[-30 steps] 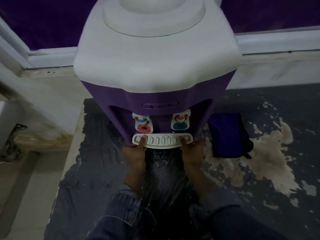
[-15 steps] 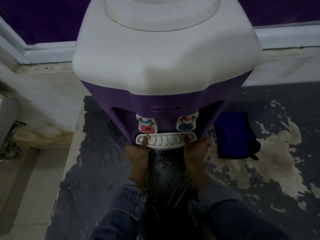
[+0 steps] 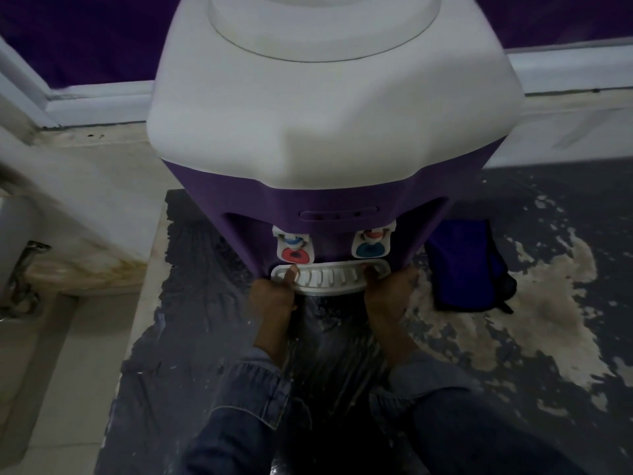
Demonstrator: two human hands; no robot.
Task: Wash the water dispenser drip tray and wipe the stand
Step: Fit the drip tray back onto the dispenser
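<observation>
Head view: my left thumb (image 3: 291,273) lies on top of the white drip tray (image 3: 329,278) at its left end, the left hand (image 3: 272,296) clamped around that end. My right hand (image 3: 388,291) clamps the right end likewise. The tray sits under the two taps, at the front of the purple water dispenser (image 3: 329,138). Denim sleeves (image 3: 253,392) cover both forearms.

A dark blue bag (image 3: 466,269) lies on the floor (image 3: 513,337), whose dark coating is flaking away to show pale patches. A pale tiled strip (image 3: 68,389) runs along the left edge of the dark coating. A white window frame (image 3: 568,66) crosses the back above a stained ledge (image 3: 85,142), with purple behind it. A metal latch (image 3: 24,279) hangs at far left.
</observation>
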